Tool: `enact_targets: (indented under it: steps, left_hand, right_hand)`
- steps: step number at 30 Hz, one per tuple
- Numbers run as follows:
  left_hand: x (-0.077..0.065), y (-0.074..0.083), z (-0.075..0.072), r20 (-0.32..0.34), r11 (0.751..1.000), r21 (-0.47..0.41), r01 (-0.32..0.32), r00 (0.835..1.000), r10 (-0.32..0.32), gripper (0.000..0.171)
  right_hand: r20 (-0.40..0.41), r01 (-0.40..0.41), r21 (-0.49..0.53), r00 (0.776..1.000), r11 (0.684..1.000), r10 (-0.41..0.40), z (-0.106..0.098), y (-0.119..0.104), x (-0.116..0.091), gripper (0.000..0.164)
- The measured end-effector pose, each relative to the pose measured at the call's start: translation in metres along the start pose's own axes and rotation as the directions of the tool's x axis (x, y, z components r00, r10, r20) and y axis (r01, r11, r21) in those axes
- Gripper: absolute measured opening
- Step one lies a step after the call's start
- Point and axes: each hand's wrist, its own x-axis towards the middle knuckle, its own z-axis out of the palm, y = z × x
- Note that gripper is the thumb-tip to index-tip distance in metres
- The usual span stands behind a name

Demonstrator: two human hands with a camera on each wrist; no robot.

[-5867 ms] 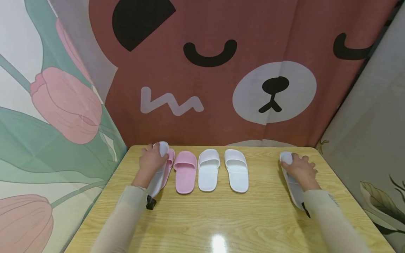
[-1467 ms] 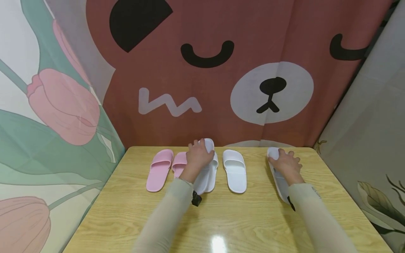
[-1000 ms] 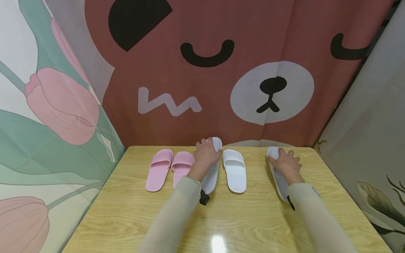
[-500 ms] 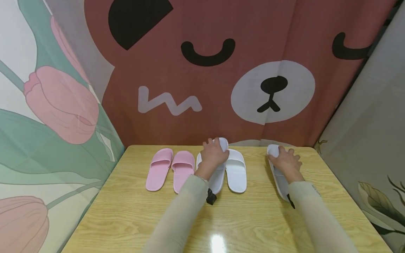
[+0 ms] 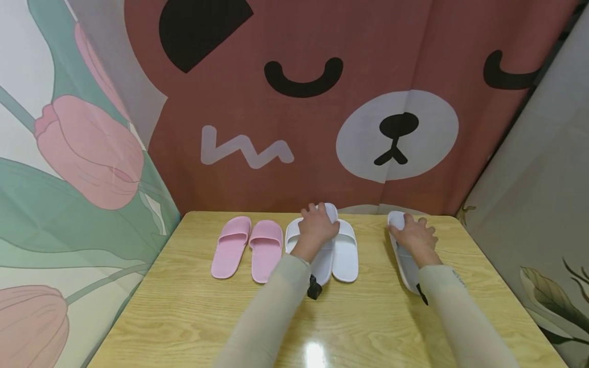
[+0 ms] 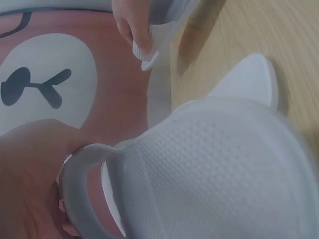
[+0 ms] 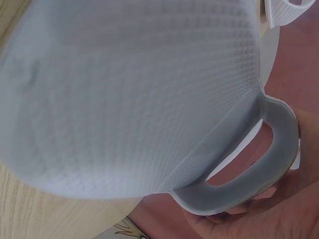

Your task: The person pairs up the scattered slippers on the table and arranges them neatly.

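Note:
My left hand [image 5: 317, 225] grips a white slide slipper [image 5: 324, 268] by its strap, holding it above the table. In the head view this slipper overlaps two other white slippers, one to the left [image 5: 292, 236] and one to the right [image 5: 347, 258]. My right hand [image 5: 417, 237] grips another white slipper [image 5: 406, 265] by the strap at the right of the row. The left wrist view shows the textured footbed [image 6: 199, 164] close up, with my left hand [image 6: 30, 179] at the strap. In the right wrist view, my right hand [image 7: 279, 214] curls around the strap [image 7: 249, 174].
Two pink slippers, one tilted [image 5: 228, 255] and one straight [image 5: 267, 260], lie at the left of the row on the wooden table [image 5: 184, 317]. A bear-print curtain [image 5: 303, 189] hangs right behind the table's back edge. Printed cloths flank both sides.
My left hand has carried its slipper rightward, from over the left pink slipper to over the white pair. My right hand moved slightly left with its slipper, then stayed almost still.

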Motion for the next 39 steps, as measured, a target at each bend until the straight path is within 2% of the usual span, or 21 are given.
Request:
enact_targets:
  steps: [8,15,24,39]
  left_hand:
    - [0.0,0.011,0.004,0.017,1.0,0.015,-0.007,1.0,0.007,0.073]
    - [-0.001,0.028,0.009,0.035,0.999,0.036,-0.034,0.999,0.033,0.071]
    - [-0.003,0.049,0.01,0.064,0.995,0.08,-0.056,0.997,0.051,0.075]
    - [-0.002,0.066,0.023,0.031,0.992,0.111,-0.068,0.997,0.065,0.073]
  right_hand:
    - [0.007,-0.001,-0.004,1.0,1.0,0.001,-0.001,-0.003,0.001,0.088]
    - [-0.002,0.013,-0.011,1.0,1.0,-0.013,-0.001,-0.004,0.003,0.09]
    - [-0.019,0.011,-0.01,1.0,1.0,-0.011,0.0,-0.004,0.006,0.086]
    - [-0.018,-0.007,-0.01,1.0,1.0,0.006,0.0,0.0,0.011,0.091]
